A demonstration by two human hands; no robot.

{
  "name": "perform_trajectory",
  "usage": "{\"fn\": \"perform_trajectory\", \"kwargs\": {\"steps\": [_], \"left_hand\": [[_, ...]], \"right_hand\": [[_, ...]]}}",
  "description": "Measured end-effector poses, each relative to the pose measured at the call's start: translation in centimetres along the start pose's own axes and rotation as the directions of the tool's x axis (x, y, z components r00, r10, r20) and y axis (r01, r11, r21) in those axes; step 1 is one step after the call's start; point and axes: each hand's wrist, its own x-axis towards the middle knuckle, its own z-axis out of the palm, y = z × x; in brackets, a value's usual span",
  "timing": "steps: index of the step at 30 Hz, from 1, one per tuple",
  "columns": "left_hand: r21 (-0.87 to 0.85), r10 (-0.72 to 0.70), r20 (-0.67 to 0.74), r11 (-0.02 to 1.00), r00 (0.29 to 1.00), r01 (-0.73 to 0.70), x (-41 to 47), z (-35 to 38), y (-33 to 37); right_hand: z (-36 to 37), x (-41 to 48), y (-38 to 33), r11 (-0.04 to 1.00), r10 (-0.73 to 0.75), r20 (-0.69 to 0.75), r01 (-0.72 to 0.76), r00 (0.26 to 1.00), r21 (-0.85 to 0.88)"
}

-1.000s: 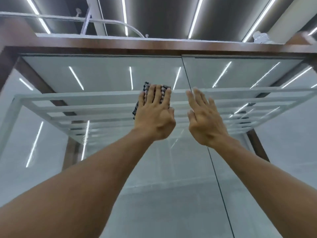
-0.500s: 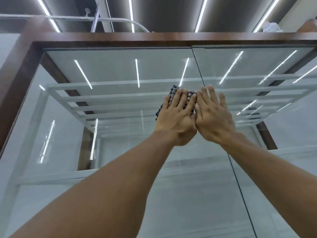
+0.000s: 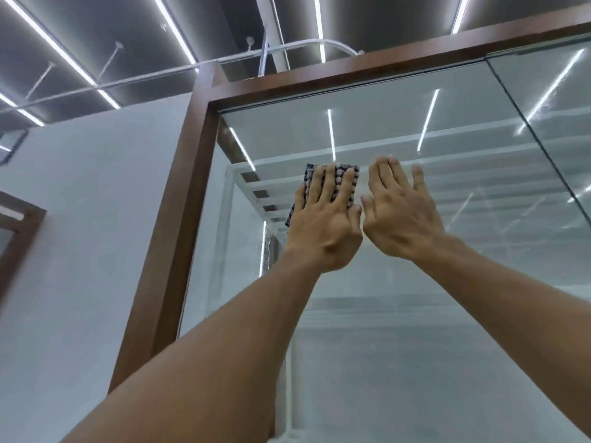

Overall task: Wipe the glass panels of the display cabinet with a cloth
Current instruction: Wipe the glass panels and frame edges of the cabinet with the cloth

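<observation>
Strip lights (image 3: 172, 30) run across the dark ceiling and mirror themselves in the cabinet's left glass panel (image 3: 383, 123), which sits high inside a brown frame (image 3: 179, 219). The person reaches up with both arms. The left hand (image 3: 323, 225) lies flat with straight fingers, pressing a checked cloth (image 3: 309, 171) against the upper part of that panel, right of the frame's post. It is pinning the cloth rather than clutching it. The right hand (image 3: 403, 215) is spread open just beside it and holds nothing; whether its palm touches the glass I cannot tell. To my eye the wiping is in mid-course, with the top strip under the frame and the right panel (image 3: 569, 100) yet to be covered. It would go best with even palm pressure, overlapping passes carried right into the corner, and the cloth kept folded flat (a bare palm on glass would likely leave prints, so the right hand is better lifted clear).
</observation>
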Motion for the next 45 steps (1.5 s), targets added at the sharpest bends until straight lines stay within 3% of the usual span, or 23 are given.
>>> {"fn": "perform_trajectory", "kwargs": {"steps": [6,16,19,23,24,27,28,32,33,37,41,45], "left_hand": [[0.016,-0.111,-0.047,0.994,0.993,0.112,-1.7,-2.0,-7.4],[-0.044,-0.268,-0.065,0.963,0.961,0.266,-6.7,-3.3,-14.3],[-0.016,-0.276,-0.087,0.961,0.957,0.275,-8.5,-2.6,-12.0],[0.019,-0.018,0.002,1.000,1.000,0.018,-7.1,-1.6,-7.4],[0.009,-0.036,-0.008,0.999,0.999,0.036,-5.9,-1.6,-7.0],[-0.038,-0.306,-0.081,0.952,0.949,0.304,-2.6,-1.6,-5.1],[-0.054,-0.321,-0.091,0.947,0.943,0.317,-2.2,-1.1,-3.7],[0.020,0.039,0.000,0.999,0.999,-0.039,-4.5,1.2,2.2],[0.026,0.072,0.006,0.997,0.997,-0.072,-4.4,1.5,2.7],[-0.022,-0.074,-0.014,0.997,0.997,0.074,-0.8,1.6,6.1],[0.044,0.159,0.041,0.986,0.986,-0.161,-1.3,3.4,9.5],[0.050,0.019,-0.022,0.999,1.000,-0.018,1.2,3.5,10.3]], "right_hand": [[1.9,0.4,-7.9,0.984,-0.178,0.054,0.178,0.983,0.002],[3.1,0.4,-10.2,0.986,-0.166,0.069,0.167,0.984,-0.015],[2.9,0.1,-10.0,0.983,-0.186,0.084,0.185,0.979,0.016],[1.9,-0.9,-8.1,0.982,-0.186,0.086,0.185,0.979,0.025],[1.6,-1.2,-7.1,0.988,-0.153,0.066,0.152,0.986,0.021],[0.5,-2.5,-3.1,0.998,-0.056,0.039,0.056,0.998,0.018],[0.1,-2.9,-1.5,0.999,-0.040,0.040,0.039,0.998,0.007],[-1.4,-4.3,4.0,1.000,0.003,0.050,-0.001,0.999,-0.030],[-1.7,-4.7,5.0,1.000,0.019,0.048,-0.018,0.999,-0.021],[-2.0,-5.5,6.7,1.000,0.023,0.044,-0.023,0.999,-0.006],[-2.9,-6.0,9.3,1.000,-0.004,0.029,0.004,1.000,-0.020],[-4.5,-6.5,13.5,0.987,-0.006,0.056,0.015,0.998,-0.163]]}}
